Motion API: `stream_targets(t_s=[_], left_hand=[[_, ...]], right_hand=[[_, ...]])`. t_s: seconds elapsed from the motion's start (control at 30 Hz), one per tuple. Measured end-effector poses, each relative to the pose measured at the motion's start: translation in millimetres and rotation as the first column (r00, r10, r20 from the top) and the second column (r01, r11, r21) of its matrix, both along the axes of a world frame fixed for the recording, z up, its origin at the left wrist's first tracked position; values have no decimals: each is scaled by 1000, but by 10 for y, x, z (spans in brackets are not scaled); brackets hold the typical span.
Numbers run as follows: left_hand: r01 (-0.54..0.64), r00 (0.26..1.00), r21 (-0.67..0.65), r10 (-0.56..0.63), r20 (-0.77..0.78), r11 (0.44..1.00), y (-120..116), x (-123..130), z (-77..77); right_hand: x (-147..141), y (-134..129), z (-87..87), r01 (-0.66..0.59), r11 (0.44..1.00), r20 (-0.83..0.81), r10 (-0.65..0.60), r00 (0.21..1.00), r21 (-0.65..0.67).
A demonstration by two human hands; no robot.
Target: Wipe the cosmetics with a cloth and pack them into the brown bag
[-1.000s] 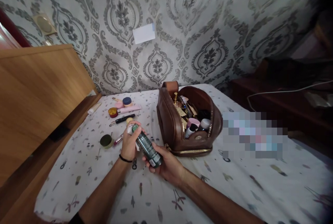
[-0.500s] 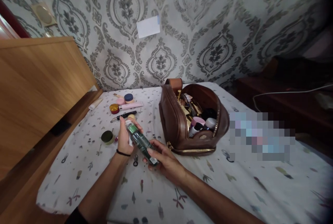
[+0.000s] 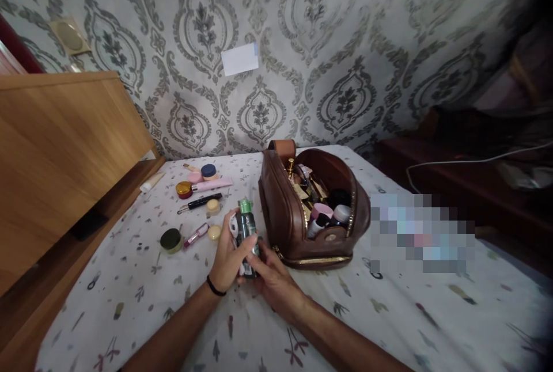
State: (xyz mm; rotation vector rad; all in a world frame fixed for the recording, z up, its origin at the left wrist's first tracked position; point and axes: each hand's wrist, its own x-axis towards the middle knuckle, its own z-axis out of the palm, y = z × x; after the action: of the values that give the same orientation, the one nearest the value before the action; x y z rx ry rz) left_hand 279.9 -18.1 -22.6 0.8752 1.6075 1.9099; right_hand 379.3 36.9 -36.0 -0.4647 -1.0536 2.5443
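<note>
A dark green bottle (image 3: 246, 225) with a light green cap stands nearly upright between my hands, in front of the brown bag. My left hand (image 3: 227, 261) wraps its left side, the thumb lying across the front. Something white (image 3: 234, 226) shows between those fingers and the bottle; its kind is unclear. My right hand (image 3: 279, 283) grips the lower right side of the bottle. Left of my hands on the cloth are a dark-lidded round jar (image 3: 171, 240), a pink tube (image 3: 196, 235) and two small pale yellow round pieces (image 3: 213, 206).
An open brown leather bag (image 3: 283, 211) holding several cosmetics stands right of the bottle. Farther back lie a pink squeeze tube (image 3: 213, 185), a black pen-like stick (image 3: 205, 202), a gold-lidded jar (image 3: 184, 190) and a blue-lidded jar (image 3: 208, 172). A wooden cabinet (image 3: 64, 159) borders the left.
The bottle has turned from slanted to nearly upright. My left hand has moved from beside the cap down onto the bottle's body. The view has shifted slightly.
</note>
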Motion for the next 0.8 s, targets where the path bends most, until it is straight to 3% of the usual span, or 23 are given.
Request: stream_targets(t_s=[0.1,0.23,0.43,0.57,0.8], left_hand=[[-35,999,23,36,-36,999,17,-16,12],[-65,994,94,56,98,993,17,-91,32],[-123,982,45,115,149,991,-7,-129,52],[-175,975,82,161,152,981,26,-150,36],[-307,934,162,265,238,938,79,-211,74]], right_hand=[[-16,21,-37,17,1000,21,-17,1000,0],[-39,53,-74,41,998,30,-42,999,37],[-64,71,-105,53,997,10,-53,999,59],[-67,70,-112,48,996,7,-49,999,78],[-24,60,-49,-41,989,40,35,999,142]])
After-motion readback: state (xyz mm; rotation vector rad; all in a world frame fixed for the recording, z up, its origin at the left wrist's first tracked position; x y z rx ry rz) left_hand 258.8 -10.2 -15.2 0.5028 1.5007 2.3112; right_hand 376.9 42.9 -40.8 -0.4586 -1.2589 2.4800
